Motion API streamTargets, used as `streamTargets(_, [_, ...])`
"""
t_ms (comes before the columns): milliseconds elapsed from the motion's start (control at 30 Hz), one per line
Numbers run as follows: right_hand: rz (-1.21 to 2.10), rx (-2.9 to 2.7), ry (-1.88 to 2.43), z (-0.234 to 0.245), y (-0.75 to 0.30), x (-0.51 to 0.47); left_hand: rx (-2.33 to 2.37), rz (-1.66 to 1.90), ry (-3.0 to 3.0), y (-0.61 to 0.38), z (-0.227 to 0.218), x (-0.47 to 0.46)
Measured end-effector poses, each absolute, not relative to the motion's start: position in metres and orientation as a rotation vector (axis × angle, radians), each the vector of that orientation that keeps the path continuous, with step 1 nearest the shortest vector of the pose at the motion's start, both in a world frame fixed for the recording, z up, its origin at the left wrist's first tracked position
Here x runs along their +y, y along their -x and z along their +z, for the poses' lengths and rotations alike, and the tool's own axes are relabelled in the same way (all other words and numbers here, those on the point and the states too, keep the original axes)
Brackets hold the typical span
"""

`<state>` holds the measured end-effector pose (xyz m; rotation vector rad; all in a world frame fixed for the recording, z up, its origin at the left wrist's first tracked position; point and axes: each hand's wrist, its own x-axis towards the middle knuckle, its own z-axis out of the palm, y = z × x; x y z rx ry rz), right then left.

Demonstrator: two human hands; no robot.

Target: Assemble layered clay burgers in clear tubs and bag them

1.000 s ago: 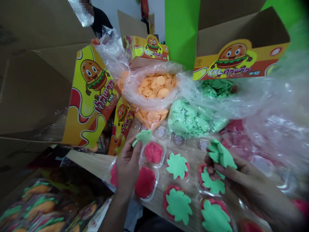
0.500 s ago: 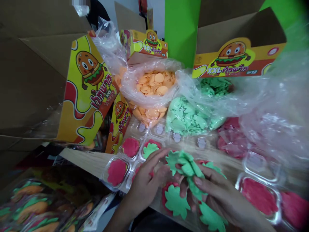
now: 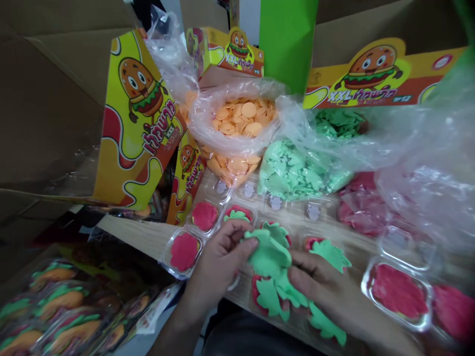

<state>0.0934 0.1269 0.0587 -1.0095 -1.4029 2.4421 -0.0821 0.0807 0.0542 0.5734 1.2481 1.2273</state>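
Note:
Between my two hands is a small stack of green lettuce-shaped candy pieces (image 3: 267,253). My left hand (image 3: 217,264) pinches the left edge of the top piece between thumb and fingers. My right hand (image 3: 321,282) is closed around the right side of the stack, some of its fingers hidden beneath. Below them a green leaf piece (image 3: 270,297) lies on a red one, and another leaf (image 3: 326,324) sits partly under my right hand. Beyond my hands, more leaves (image 3: 332,254) rest on red pieces. Clear plastic trays (image 3: 184,250) with red scalloped pieces stand left of my left hand.
Behind are an open bag of orange discs (image 3: 245,118), a bag of green leaves (image 3: 293,170) and a bag of red pieces (image 3: 361,202). Printed burger boxes (image 3: 139,118) stand at left and back. Packed candy burgers (image 3: 63,299) fill a box at lower left. Another tray (image 3: 399,296) is at right.
My left hand has come over to the green stack and taken hold of the top piece's edge. The stack has turned flatter in my right hand. The view has shifted slightly.

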Motion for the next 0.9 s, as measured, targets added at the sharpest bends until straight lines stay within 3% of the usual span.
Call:
streamTargets(167, [2.113, -1.579, 1.370, 0.042, -0.102, 0.131, 1.571, 1.569, -0.460, 0.118, 0.042, 0.065])
streamTargets(333, [1.946, -1.636, 1.443, 0.032, -0.112, 0.132, 1.932, 1.031, -1.086, 0.119, 0.014, 0.042])
streamTargets(433, [2.049, -1.533, 1.449, 0.035, -0.107, 0.131, 2.168, 0.746, -1.613, 0.109, -0.006, 0.038])
streamTargets(533, [2.157, -1.298, 1.423, 0.043, -0.098, 0.127, 2.395, 0.677, -1.883, 0.104, -0.014, 0.036])
streamTargets(733, [2.605, -0.417, 0.947, 0.053, -0.078, 0.120, 1.917, 0.953, -1.856, 0.086, 0.018, 0.034])
streamTargets(900, [2.649, -0.355, 0.745, 0.053, -0.070, 0.119, 1.526, 0.634, -1.992, 0.081, 0.054, 0.045])
